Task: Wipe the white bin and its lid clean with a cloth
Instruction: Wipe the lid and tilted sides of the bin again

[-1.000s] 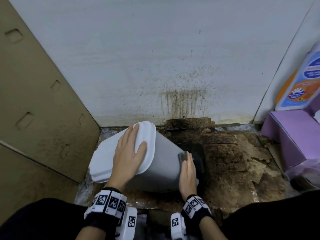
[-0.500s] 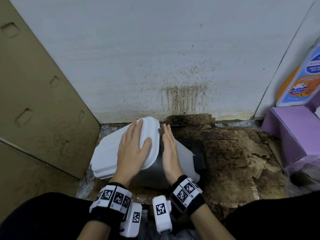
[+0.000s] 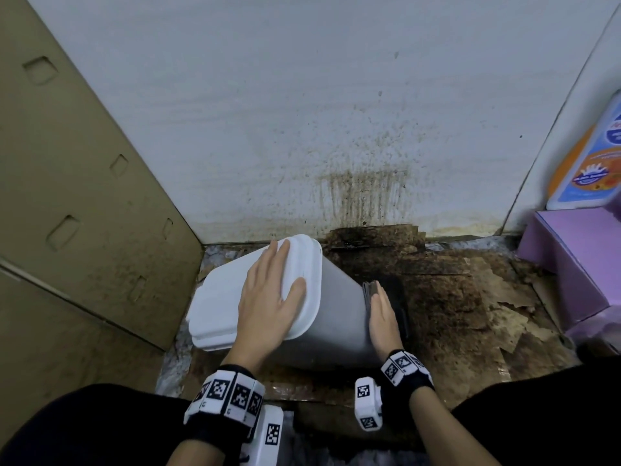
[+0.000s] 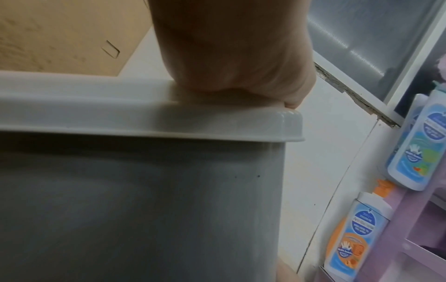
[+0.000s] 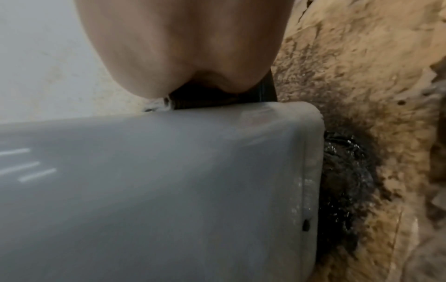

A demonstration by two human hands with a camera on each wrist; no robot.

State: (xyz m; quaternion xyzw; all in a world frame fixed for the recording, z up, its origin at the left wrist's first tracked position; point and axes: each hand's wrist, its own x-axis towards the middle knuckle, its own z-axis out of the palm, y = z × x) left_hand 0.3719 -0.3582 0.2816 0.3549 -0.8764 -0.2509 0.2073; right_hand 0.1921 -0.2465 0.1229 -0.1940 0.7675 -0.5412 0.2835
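The white bin (image 3: 339, 321) leans tilted to the left on the floor, its white lid (image 3: 221, 307) closed on it. My left hand (image 3: 268, 297) lies flat on the lid with straight fingers; the left wrist view shows the palm (image 4: 229, 47) resting on the lid's rim (image 4: 120, 114). My right hand (image 3: 383, 311) presses a dark cloth (image 3: 368, 287) against the bin's right side, near its base. In the right wrist view the cloth (image 5: 217, 95) sits between the palm (image 5: 181, 38) and the bin wall (image 5: 169, 190).
A cardboard box (image 3: 67, 196) stands close on the left. The stained wall (image 3: 363, 196) is just behind. Soiled brown cardboard (image 3: 470, 297) covers the floor, with wet black grime (image 5: 342, 181) under the bin's base. A purple shelf (image 3: 571, 264) with bottles (image 3: 591, 169) stands at the right.
My right hand slid with the cloth from up near the lid back down the bin's side toward its base. The left hand stayed flat on the lid.
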